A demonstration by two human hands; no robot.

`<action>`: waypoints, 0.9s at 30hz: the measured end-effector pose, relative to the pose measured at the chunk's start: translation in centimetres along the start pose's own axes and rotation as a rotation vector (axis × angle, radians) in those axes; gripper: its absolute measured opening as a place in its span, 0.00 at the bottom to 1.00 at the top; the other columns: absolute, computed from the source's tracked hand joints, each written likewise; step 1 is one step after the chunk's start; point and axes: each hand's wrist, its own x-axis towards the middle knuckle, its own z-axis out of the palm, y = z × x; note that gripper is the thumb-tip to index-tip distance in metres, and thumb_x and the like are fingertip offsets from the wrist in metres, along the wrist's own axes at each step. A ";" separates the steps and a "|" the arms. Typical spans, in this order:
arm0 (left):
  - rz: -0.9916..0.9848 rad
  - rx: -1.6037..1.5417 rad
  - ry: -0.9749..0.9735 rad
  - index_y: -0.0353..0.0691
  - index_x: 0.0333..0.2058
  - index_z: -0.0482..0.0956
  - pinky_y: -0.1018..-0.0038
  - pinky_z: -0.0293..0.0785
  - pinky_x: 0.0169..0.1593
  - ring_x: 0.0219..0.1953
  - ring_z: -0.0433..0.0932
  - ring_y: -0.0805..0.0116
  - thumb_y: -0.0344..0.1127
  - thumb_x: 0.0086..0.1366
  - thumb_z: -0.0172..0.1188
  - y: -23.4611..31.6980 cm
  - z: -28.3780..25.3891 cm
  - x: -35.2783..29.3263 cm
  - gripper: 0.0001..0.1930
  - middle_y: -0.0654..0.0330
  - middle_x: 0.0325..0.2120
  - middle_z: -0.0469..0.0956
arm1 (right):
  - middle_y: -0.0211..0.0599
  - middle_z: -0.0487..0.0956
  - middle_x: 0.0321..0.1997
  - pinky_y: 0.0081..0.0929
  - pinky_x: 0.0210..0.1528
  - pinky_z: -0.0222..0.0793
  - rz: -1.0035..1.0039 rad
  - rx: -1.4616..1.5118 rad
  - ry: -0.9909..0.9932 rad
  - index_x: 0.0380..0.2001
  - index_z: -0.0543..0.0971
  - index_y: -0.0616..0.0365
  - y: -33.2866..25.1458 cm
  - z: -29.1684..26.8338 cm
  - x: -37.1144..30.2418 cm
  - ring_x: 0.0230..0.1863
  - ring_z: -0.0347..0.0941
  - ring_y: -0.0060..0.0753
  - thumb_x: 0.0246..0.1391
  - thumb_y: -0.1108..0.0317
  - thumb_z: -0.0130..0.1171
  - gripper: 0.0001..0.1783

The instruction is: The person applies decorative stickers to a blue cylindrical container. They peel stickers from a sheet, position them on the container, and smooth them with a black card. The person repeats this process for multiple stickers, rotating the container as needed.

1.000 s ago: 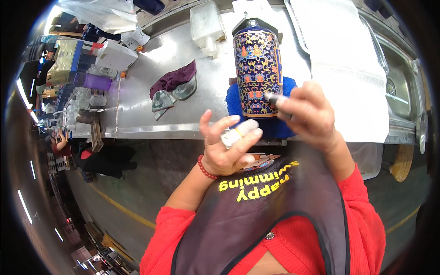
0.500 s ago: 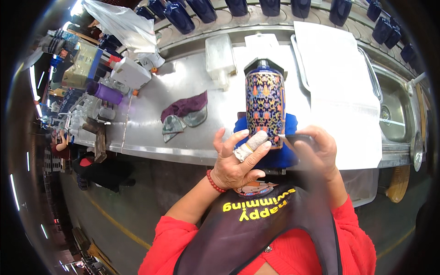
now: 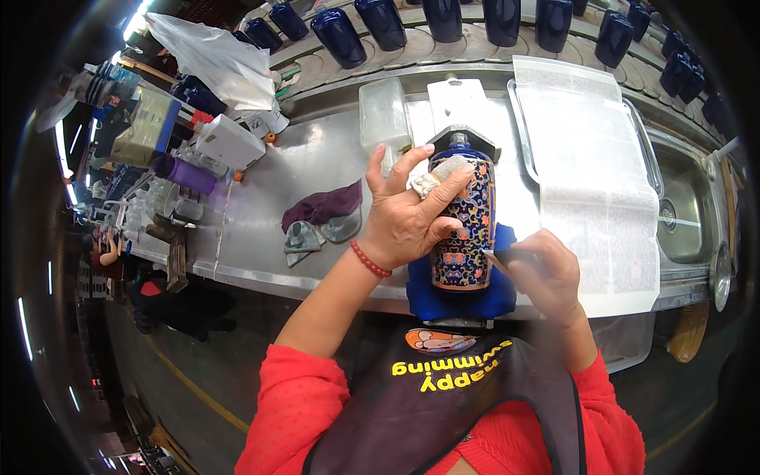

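Note:
A dark blue bottle [image 3: 461,265] with a colourful floral pattern lies with its neck pointing away from me, held in a dark angular rest [image 3: 484,146]. Under its near end is a blue cloth pad [image 3: 500,300]. My left hand [image 3: 404,218] is open over the bottle's upper left part, fingers spread. One finger is wrapped in whitish cloth [image 3: 438,176] and touches the patterned face. A small knife-like tool [image 3: 495,260] with a thin tip sits in my right hand [image 3: 548,273], which is closed around it. Its tip meets the pattern's lower right edge; the handle is partly hidden.
Patterned sheets [image 3: 590,206] lie over a metal tray [image 3: 524,134] on the right, before a sink [image 3: 677,210]. Left are a purple cloth [image 3: 324,206] and a clear container [image 3: 383,115]. Blue bottles [image 3: 443,20] line the conveyor [image 3: 467,51] behind.
My left hand has slid away from me along the bottle, from its near end toward the neck. The right hand's tool has stayed by the right edge. The view has shifted slightly.

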 end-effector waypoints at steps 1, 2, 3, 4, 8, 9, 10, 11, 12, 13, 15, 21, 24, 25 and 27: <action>0.027 0.029 0.011 0.49 0.58 0.81 0.48 0.32 0.74 0.67 0.64 0.59 0.66 0.74 0.38 0.0 -0.1 0.1 0.33 0.65 0.44 0.86 | 0.37 0.78 0.30 0.25 0.30 0.66 -0.005 0.000 -0.001 0.38 0.81 0.63 0.0 -0.1 0.0 0.27 0.72 0.29 0.54 0.73 0.68 0.09; 0.052 0.056 0.017 0.50 0.58 0.81 0.48 0.31 0.74 0.67 0.64 0.59 0.66 0.74 0.37 0.1 -0.2 0.1 0.33 0.66 0.43 0.86 | 0.37 0.78 0.30 0.25 0.30 0.66 -0.010 0.001 -0.001 0.38 0.81 0.63 0.1 -0.1 0.1 0.27 0.72 0.29 0.54 0.73 0.68 0.09; 0.060 0.070 0.014 0.50 0.57 0.82 0.48 0.31 0.75 0.67 0.64 0.59 0.66 0.74 0.37 0.4 -0.3 0.1 0.33 0.67 0.43 0.86 | 0.37 0.78 0.30 0.25 0.30 0.66 0.005 -0.020 0.003 0.38 0.81 0.63 0.2 -0.2 0.1 0.27 0.72 0.29 0.54 0.73 0.68 0.09; 0.108 0.080 0.015 0.51 0.56 0.83 0.48 0.30 0.75 0.66 0.64 0.60 0.67 0.74 0.36 0.8 -0.4 -0.1 0.34 0.68 0.43 0.86 | 0.37 0.78 0.30 0.25 0.30 0.66 -0.012 -0.002 0.003 0.38 0.81 0.63 0.2 -0.2 0.1 0.28 0.72 0.29 0.54 0.73 0.68 0.09; 0.186 0.084 -0.031 0.55 0.56 0.83 0.49 0.29 0.75 0.65 0.66 0.64 0.67 0.74 0.34 1.5 -0.4 0.2 0.34 0.69 0.43 0.86 | 0.38 0.78 0.30 0.25 0.30 0.67 -0.003 0.001 0.004 0.39 0.81 0.64 0.4 -0.4 0.2 0.28 0.72 0.30 0.54 0.73 0.68 0.10; 0.185 0.096 -0.021 0.55 0.56 0.83 0.49 0.29 0.75 0.65 0.66 0.65 0.67 0.74 0.34 0.9 -0.3 0.7 0.34 0.69 0.42 0.86 | 0.39 0.78 0.30 0.25 0.30 0.67 -0.002 0.004 0.000 0.39 0.81 0.64 0.4 -0.4 0.3 0.28 0.72 0.30 0.54 0.73 0.68 0.10; 0.183 0.109 -0.010 0.55 0.56 0.83 0.49 0.29 0.75 0.64 0.67 0.65 0.67 0.74 0.34 0.3 -0.1 1.4 0.33 0.69 0.42 0.86 | 0.39 0.78 0.30 0.25 0.30 0.67 -0.021 -0.007 0.001 0.39 0.81 0.64 0.4 -0.4 0.4 0.28 0.72 0.30 0.54 0.73 0.68 0.10; 0.165 0.097 -0.022 0.55 0.57 0.82 0.49 0.29 0.75 0.64 0.67 0.65 0.67 0.75 0.34 -0.3 0.0 1.9 0.33 0.68 0.40 0.87 | 0.39 0.78 0.31 0.26 0.30 0.67 -0.041 -0.018 0.002 0.39 0.81 0.64 0.3 -0.4 0.5 0.28 0.72 0.30 0.54 0.73 0.68 0.10; 0.158 0.110 -0.027 0.55 0.57 0.82 0.49 0.29 0.75 0.65 0.67 0.65 0.67 0.75 0.34 -0.7 0.1 2.4 0.33 0.67 0.39 0.87 | 0.39 0.78 0.31 0.26 0.30 0.67 -0.041 -0.047 0.004 0.39 0.81 0.64 0.3 -0.4 0.6 0.28 0.72 0.30 0.54 0.73 0.67 0.10; 0.148 0.111 -0.055 0.55 0.57 0.82 0.49 0.29 0.75 0.65 0.67 0.64 0.66 0.75 0.34 -1.0 0.0 2.5 0.33 0.67 0.39 0.87 | 0.39 0.78 0.31 0.26 0.30 0.67 -0.067 -0.029 0.009 0.39 0.81 0.64 0.3 -0.5 0.7 0.28 0.72 0.30 0.54 0.73 0.67 0.10; 0.148 0.110 -0.082 0.55 0.57 0.81 0.47 0.31 0.74 0.63 0.68 0.64 0.65 0.75 0.36 -0.8 -0.2 2.5 0.31 0.67 0.41 0.86 | 0.39 0.78 0.31 0.25 0.30 0.67 -0.079 -0.040 0.027 0.39 0.81 0.64 0.2 -0.5 0.9 0.28 0.72 0.30 0.54 0.73 0.67 0.09; 0.239 0.109 0.006 0.52 0.55 0.83 0.48 0.34 0.74 0.62 0.70 0.63 0.65 0.75 0.39 2.0 -0.9 0.6 0.31 0.68 0.40 0.86 | 0.37 0.78 0.30 0.24 0.29 0.66 -0.119 -0.030 0.061 0.39 0.81 0.63 0.1 -1.1 1.5 0.27 0.71 0.28 0.56 0.71 0.68 0.10; 0.104 0.144 0.000 0.52 0.55 0.83 0.48 0.34 0.74 0.61 0.71 0.64 0.64 0.74 0.41 1.0 -0.8 1.0 0.30 0.68 0.39 0.86 | 0.36 0.77 0.30 0.23 0.28 0.65 -0.035 -0.063 0.080 0.38 0.81 0.63 -0.4 -1.3 2.1 0.26 0.71 0.26 0.57 0.69 0.68 0.10; 0.066 0.152 -0.051 0.53 0.56 0.83 0.48 0.35 0.74 0.61 0.70 0.64 0.63 0.74 0.42 0.7 -0.9 1.0 0.29 0.68 0.40 0.86 | 0.36 0.78 0.31 0.23 0.29 0.66 -0.042 -0.105 0.078 0.40 0.80 0.62 -0.7 -1.4 2.4 0.27 0.72 0.27 0.59 0.70 0.66 0.09; 0.123 0.188 -0.005 0.53 0.56 0.83 0.48 0.35 0.74 0.62 0.69 0.64 0.63 0.74 0.43 0.9 -0.6 0.7 0.28 0.67 0.41 0.86 | 0.36 0.78 0.35 0.22 0.36 0.68 -0.021 -0.053 0.067 0.45 0.79 0.63 -1.1 -1.3 3.3 0.34 0.74 0.25 0.60 0.76 0.61 0.10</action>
